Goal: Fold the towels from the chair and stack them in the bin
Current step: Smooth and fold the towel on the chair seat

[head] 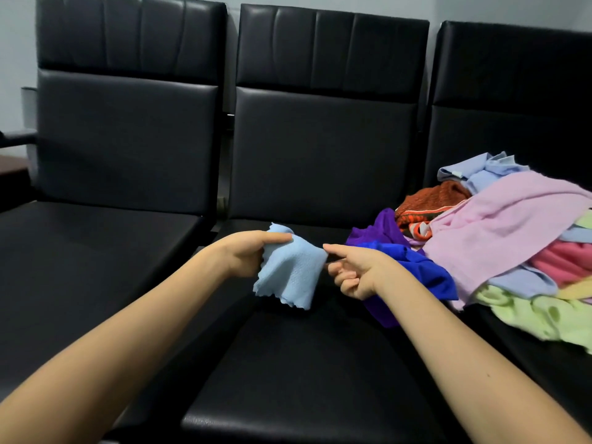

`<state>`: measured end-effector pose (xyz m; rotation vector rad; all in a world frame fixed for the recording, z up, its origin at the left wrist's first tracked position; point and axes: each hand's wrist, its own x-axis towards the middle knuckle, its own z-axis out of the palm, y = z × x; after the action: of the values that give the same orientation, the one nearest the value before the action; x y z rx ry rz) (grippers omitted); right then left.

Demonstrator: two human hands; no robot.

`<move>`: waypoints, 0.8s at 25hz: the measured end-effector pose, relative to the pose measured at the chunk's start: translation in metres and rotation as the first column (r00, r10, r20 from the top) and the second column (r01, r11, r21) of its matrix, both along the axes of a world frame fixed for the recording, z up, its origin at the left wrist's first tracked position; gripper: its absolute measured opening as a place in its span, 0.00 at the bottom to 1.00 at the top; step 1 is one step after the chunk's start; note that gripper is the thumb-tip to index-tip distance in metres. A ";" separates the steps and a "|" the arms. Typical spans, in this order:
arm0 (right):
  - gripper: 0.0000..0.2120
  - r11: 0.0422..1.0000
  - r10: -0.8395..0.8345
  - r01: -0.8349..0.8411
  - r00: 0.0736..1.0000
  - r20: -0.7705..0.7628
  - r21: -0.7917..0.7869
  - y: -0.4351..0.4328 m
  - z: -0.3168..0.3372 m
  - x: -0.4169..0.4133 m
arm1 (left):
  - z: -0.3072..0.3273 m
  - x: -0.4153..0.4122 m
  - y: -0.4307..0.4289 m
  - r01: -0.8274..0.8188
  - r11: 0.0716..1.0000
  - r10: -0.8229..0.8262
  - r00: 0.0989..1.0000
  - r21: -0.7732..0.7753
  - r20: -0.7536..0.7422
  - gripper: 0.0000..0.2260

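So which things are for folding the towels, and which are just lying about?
For the job: pale blue towel, pinched by left hand and right hand; towel pile; middle chair and right chair under it. No bin in view.
Just there: left chair; armrest; wall.

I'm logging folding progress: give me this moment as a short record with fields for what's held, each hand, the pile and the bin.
held: light blue towel, hanging over the middle seat
left hand: pinches its top left corner
right hand: pinches its right edge
pile: unfolded towels heaped on the right seat, spilling onto the middle one
bin: not in view
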<state>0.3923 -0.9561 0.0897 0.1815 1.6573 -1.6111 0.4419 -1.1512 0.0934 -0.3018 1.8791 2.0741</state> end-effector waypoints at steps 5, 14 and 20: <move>0.17 0.990 -0.133 0.129 0.988 -0.076 -0.055 0.001 0.002 -0.003 | 0.000 -0.002 -0.002 -0.019 0.998 0.023 0.998 -0.067 0.053 0.03; 0.05 0.924 -0.367 0.222 0.749 -0.552 -0.312 0.004 0.015 -0.024 | 0.012 -0.022 -0.001 -0.453 0.878 0.469 0.743 0.157 -0.478 0.13; 0.13 0.666 0.443 -0.227 0.887 -0.132 0.710 0.021 -0.011 -0.015 | -0.014 0.002 -0.005 0.317 0.655 -0.084 0.933 -0.686 0.350 0.09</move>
<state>0.3769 -0.9351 0.0783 -0.0162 2.3104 -0.7018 0.4437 -1.1563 0.0796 -0.5148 2.3335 0.9539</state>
